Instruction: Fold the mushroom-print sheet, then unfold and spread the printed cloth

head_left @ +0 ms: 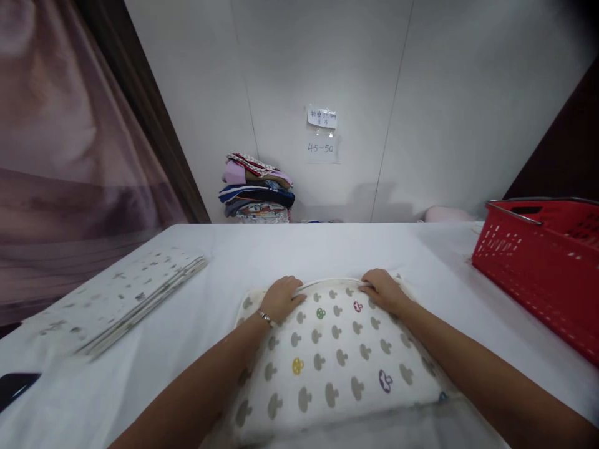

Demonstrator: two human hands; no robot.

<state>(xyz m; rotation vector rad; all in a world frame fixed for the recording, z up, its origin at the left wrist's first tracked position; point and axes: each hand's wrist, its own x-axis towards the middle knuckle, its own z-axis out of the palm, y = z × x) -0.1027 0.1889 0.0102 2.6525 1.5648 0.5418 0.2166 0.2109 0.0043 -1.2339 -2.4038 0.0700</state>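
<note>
Where the mushroom-print cloth [330,355] lies flat on the white-covered tabletop [187,386], its near edge blurred, a pull from one side alone would probably skew it into creases. At its far edge, the fingers of the left hand [283,298] and right hand [384,292] are curled in, each set pinching the arched white band [332,280]; a weak or uneven pinch could let that band slip or twist. The cloth looks soft and matte, its grey mushrooms mixed with a few coloured ones. To its left lies a folded fabric stack [140,296], flat and many-edged; on the right stands a red basket [533,274] of glossy, perforated plastic; farthest off, a rumpled garment pile [257,193] rises before the smooth pale wall [430,112]
</note>
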